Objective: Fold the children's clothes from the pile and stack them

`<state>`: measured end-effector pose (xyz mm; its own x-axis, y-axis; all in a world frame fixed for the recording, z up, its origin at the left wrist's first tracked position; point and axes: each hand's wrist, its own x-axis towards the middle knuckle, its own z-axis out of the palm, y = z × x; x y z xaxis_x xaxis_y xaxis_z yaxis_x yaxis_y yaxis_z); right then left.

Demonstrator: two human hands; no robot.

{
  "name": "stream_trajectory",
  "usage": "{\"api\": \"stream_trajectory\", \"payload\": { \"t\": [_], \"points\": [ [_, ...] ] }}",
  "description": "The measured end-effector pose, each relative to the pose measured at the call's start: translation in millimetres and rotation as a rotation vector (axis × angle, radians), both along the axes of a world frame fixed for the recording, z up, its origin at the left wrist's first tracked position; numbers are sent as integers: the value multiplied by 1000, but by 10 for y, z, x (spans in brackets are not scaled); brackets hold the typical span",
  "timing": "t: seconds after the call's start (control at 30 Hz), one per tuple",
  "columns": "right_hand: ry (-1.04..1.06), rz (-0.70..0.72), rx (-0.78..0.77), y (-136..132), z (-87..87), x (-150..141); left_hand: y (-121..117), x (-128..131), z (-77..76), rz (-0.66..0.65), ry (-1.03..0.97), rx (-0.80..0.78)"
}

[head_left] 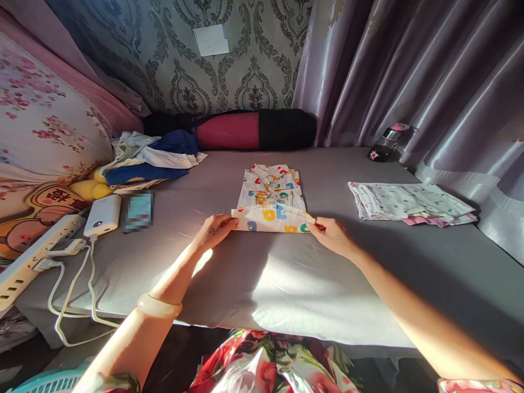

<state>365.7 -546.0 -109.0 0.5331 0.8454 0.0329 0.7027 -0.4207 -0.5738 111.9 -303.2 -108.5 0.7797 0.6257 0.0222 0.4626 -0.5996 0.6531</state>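
Note:
A white collared shirt (272,188) printed with colourful letters lies on the grey padded surface (229,273), its collar pointing away from me. The bottom part is folded up over the front, making a straight near edge. My left hand (215,229) pinches the left end of that folded strip. At its right end, my right hand (329,233) grips the other corner between thumb and fingers. The fold is stretched between both hands.
Folded white printed cloth (409,201) lies at right, near a dark bottle (387,143). Heaped clothes (159,155), a phone (138,211), a power bank (103,215) and a power strip (36,256) with cables are at left. A red-and-black roll (229,130) lies along the wall.

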Motion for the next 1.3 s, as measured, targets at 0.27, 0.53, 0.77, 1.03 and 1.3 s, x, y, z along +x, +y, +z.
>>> {"api": "stream_trajectory", "payload": {
  "t": [0.27,0.53,0.77,1.03,1.3],
  "points": [
    [-69,-68,-4,88,-57,-13,45,66,-110,111,81,50],
    [-155,-178,-138,121,-46,-47,-55,82,15,132,225,187],
    [-439,29,-60,212,81,-262,-195,123,50,-100,64,486],
    [-414,366,-148,534,-29,-649,-461,427,-227,-386,122,504],
    [-323,358,-278,632,-70,-654,-445,531,-261,-356,222,394]
  ]
}}
